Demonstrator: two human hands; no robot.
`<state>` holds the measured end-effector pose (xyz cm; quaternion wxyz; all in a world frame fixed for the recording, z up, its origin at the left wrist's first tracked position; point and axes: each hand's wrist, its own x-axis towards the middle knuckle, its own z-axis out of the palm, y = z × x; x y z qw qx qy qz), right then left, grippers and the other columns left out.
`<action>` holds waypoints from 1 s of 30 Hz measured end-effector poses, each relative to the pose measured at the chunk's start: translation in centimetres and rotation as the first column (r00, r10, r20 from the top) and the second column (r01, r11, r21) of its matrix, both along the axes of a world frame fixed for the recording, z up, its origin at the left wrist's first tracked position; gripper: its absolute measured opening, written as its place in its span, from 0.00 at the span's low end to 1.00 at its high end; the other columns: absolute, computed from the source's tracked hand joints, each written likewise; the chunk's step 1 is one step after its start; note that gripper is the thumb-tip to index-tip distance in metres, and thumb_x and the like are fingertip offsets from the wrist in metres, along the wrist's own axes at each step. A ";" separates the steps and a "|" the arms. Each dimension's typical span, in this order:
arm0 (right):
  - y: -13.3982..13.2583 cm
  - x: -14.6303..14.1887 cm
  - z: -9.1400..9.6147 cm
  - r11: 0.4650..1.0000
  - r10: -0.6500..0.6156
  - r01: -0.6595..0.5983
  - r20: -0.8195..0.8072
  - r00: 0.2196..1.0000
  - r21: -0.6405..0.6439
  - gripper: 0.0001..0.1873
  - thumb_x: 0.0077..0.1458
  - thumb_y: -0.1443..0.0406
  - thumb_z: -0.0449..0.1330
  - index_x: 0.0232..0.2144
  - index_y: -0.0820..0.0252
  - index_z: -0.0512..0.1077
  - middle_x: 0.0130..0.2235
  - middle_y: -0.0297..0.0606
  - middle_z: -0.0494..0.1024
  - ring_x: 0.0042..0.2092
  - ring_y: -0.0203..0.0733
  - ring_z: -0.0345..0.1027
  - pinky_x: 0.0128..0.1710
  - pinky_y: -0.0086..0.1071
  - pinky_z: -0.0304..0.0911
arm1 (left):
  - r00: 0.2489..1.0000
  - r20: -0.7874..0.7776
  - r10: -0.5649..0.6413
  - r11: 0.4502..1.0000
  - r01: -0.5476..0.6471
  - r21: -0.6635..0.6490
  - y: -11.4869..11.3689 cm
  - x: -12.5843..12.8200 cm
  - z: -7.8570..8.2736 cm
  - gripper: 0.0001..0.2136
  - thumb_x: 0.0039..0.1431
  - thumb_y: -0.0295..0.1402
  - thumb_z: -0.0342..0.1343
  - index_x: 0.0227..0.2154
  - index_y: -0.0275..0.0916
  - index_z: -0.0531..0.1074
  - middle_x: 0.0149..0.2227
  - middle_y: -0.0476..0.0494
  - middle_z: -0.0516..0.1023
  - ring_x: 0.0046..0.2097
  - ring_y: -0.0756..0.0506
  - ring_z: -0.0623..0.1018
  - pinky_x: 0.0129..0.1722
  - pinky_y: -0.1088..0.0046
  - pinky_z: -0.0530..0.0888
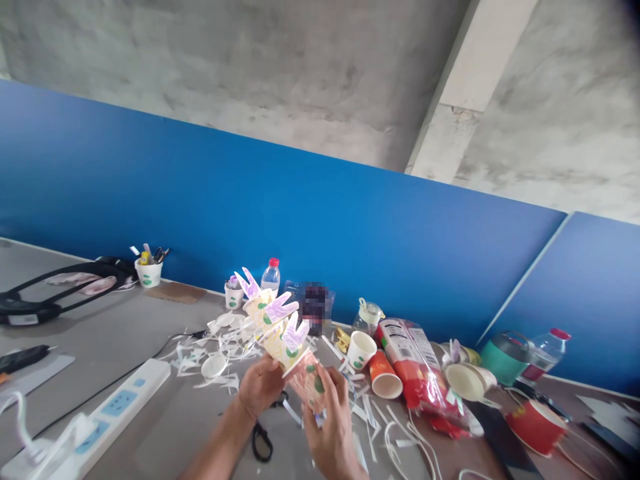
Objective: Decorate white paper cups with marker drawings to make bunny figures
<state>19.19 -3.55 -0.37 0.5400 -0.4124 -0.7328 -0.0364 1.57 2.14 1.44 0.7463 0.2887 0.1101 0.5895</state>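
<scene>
Both my hands hold up a stack of decorated paper cups [280, 333] above the grey table [150, 333]. The cups are coloured yellow and pink with green spots, and purple paper cut-outs like ears stick out of them. My left hand [260, 387] grips the stack from the left side, fingers closed around it. My right hand [330, 427] is wrapped round the pink bottom cup [310, 385]. Under my hands, black-handled scissors [263, 440] lie on the table among white paper scraps [215, 347].
A white power strip [115, 410] lies at left. Loose paper cups [361, 350], an orange cup [385, 377], a red snack bag [417, 373], water bottles [271, 275], a cup of pens [149, 270] and a teal container [505, 357] stand along the blue partition [300, 227].
</scene>
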 end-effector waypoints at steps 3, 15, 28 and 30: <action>-0.1 0.0 0.1 1.000 0.008 -0.008 -0.008 1.000 -0.001 0.32 0.65 0.71 0.57 0.69 0.51 0.64 0.54 0.50 0.74 0.55 0.54 0.76 0.49 0.48 0.79 | 1.000 -0.025 0.002 1.000 -0.002 0.002 0.1 -0.1 -0.1 0.23 0.47 0.28 0.68 0.48 0.45 0.81 0.40 0.42 0.89 0.53 0.30 0.85 0.59 0.50 0.77; -0.1 -0.2 0.0 1.000 -0.009 0.009 0.030 0.999 0.010 0.35 0.61 0.75 0.56 0.69 0.53 0.63 0.54 0.51 0.73 0.55 0.54 0.74 0.50 0.49 0.79 | 0.999 -0.027 0.030 0.998 -0.031 -0.050 -0.4 0.3 0.6 0.29 0.41 0.27 0.69 0.51 0.45 0.80 0.42 0.42 0.89 0.54 0.30 0.85 0.62 0.47 0.74; 0.8 -0.4 -1.2 0.997 -0.050 0.046 0.060 0.997 0.066 0.40 0.58 0.79 0.54 0.70 0.50 0.63 0.53 0.49 0.73 0.54 0.54 0.73 0.49 0.50 0.78 | 0.998 -0.056 0.025 1.000 -0.024 0.004 -0.3 0.6 0.0 0.28 0.45 0.33 0.73 0.53 0.37 0.81 0.46 0.35 0.89 0.53 0.28 0.85 0.58 0.49 0.77; 1.0 -0.4 -1.6 0.996 -0.056 0.051 0.065 0.996 0.073 0.41 0.58 0.78 0.54 0.70 0.48 0.63 0.53 0.49 0.73 0.54 0.55 0.73 0.48 0.51 0.77 | 0.998 -0.069 -0.005 0.999 0.008 0.047 -0.1 0.7 -0.2 0.29 0.49 0.37 0.74 0.55 0.36 0.80 0.47 0.35 0.88 0.55 0.28 0.84 0.59 0.51 0.77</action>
